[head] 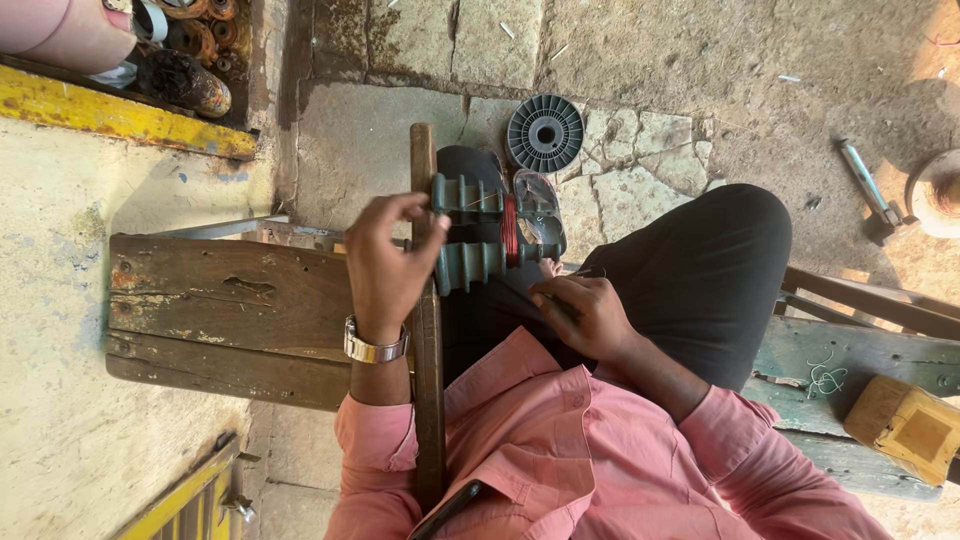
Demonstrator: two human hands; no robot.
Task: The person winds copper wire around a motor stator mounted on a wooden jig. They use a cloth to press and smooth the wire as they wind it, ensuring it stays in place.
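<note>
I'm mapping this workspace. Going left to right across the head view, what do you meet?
Wooden bench → left hand → green stepped winding former → right hand → hammer → yellow block.

The former (480, 235) is dull grey-green, ribbed, with a band of red wire (510, 228) wound across its middle. The shirt (560, 450) is plain salmon pink, the trousers (690, 270) black. A silver watch (374, 350) rings the left wrist. The spool (545, 132) on the floor (700, 70) is dark grey with fine radial ribs; the floor is mottled brown and grey stone. The counter (230, 310) is weathered brown wood. A beam (120, 115) shows chipped yellow paint. The block (910, 425) is ochre yellow.
</note>
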